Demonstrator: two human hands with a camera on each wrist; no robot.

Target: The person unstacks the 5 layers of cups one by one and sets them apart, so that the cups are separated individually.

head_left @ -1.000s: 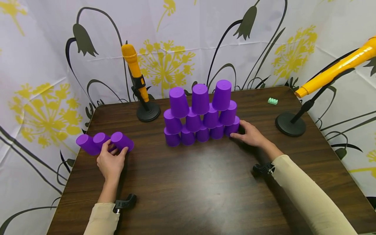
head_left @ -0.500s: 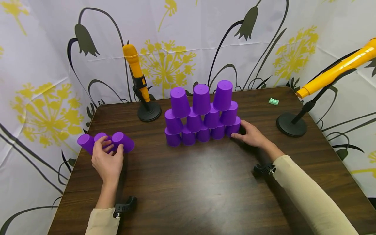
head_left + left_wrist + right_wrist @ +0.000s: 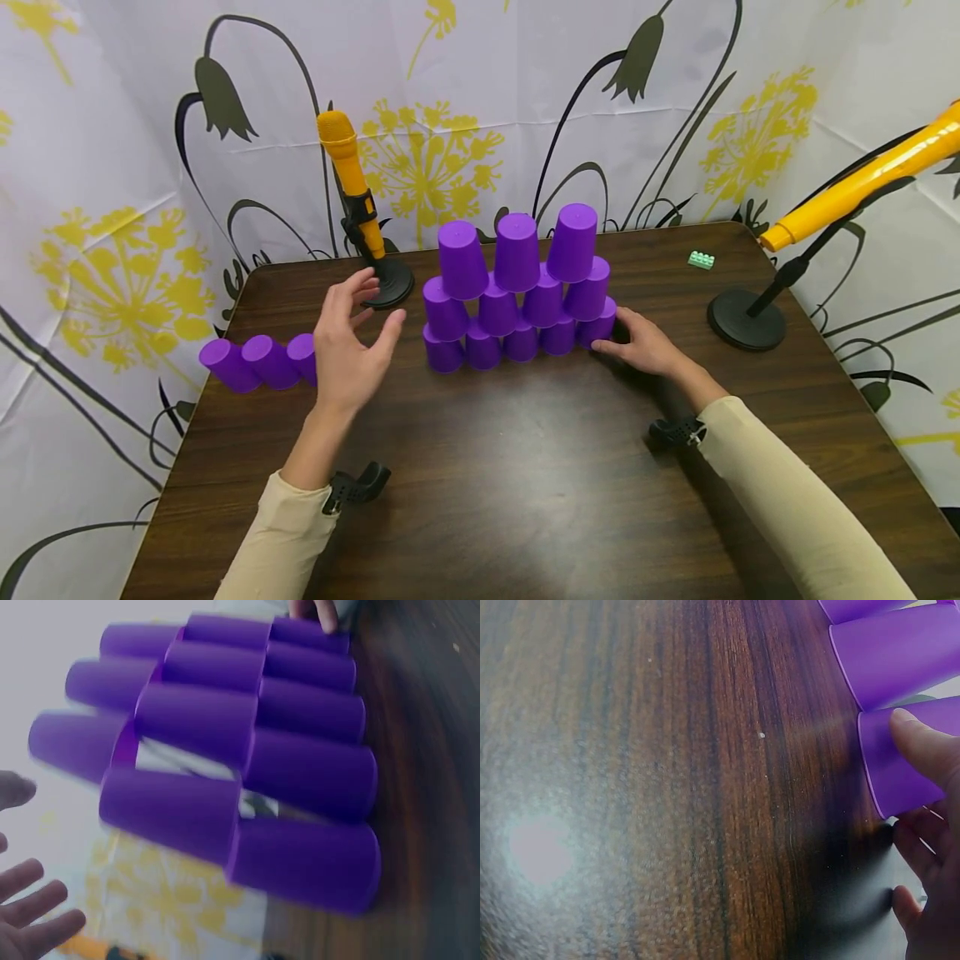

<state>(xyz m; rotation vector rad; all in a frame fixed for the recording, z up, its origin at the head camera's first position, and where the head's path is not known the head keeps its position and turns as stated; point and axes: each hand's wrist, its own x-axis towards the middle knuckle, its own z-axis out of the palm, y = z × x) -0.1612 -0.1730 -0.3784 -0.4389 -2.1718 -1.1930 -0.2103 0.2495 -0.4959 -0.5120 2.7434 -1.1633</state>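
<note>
A three-tier wall of upside-down purple cups [image 3: 517, 254] stands at mid-table: three on top, several in each tier below. My right hand [image 3: 647, 346] holds the rightmost bottom cup [image 3: 596, 331]. In the right wrist view its thumb [image 3: 922, 746] lies on that cup's front, with the other fingers beside and partly behind it. To the left of the wall my left hand [image 3: 347, 354] is raised, fingers spread and holding nothing. Three more upside-down cups [image 3: 270, 362] line up at the left; my left hand partly covers the nearest. In the left wrist view, spread fingers [image 3: 37, 900] show near the wall.
A yellow microphone [image 3: 348, 167] on a black stand is behind my left hand. Another yellow microphone [image 3: 862, 179] leans on a stand at the right. A small green toy brick [image 3: 701, 260] lies at the back right. A patterned curtain [image 3: 465, 67] hangs behind the table [image 3: 517, 483].
My left hand has let go of the cups at the left and moved up and right toward the wall, with nothing in it. My right hand stays at the end cup.
</note>
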